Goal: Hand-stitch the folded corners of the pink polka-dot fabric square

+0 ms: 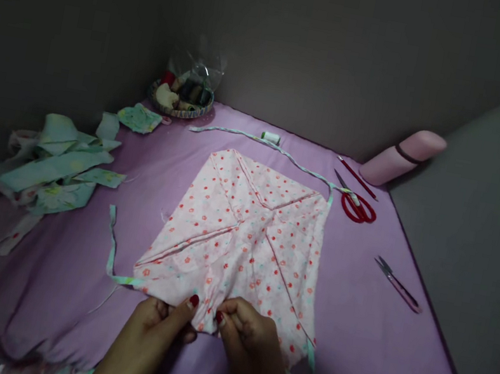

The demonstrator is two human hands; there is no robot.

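Note:
A pale pink fabric piece [249, 245] with small red and orange flowers lies spread before me, its seams meeting near the middle. Narrow green fabric ties [112, 246] come off its corners. At the near edge, my left hand [163, 320] pinches the cloth between thumb and fingers. Just beside it, my right hand [248, 335] has its thumb and forefinger pressed together at the same edge. The cloth bunches into folds between the two hands. Whether a needle is in the right fingers is too small to tell.
Left are green fabric scraps [60, 163]; behind them, a basket of thread spools [182, 101]. A white thread spool [271, 138] lies at the back. To the right are red-handled scissors [357, 207], a red pencil [358, 178], thread snips [398, 284] and a pink bottle [403, 158] by the wall.

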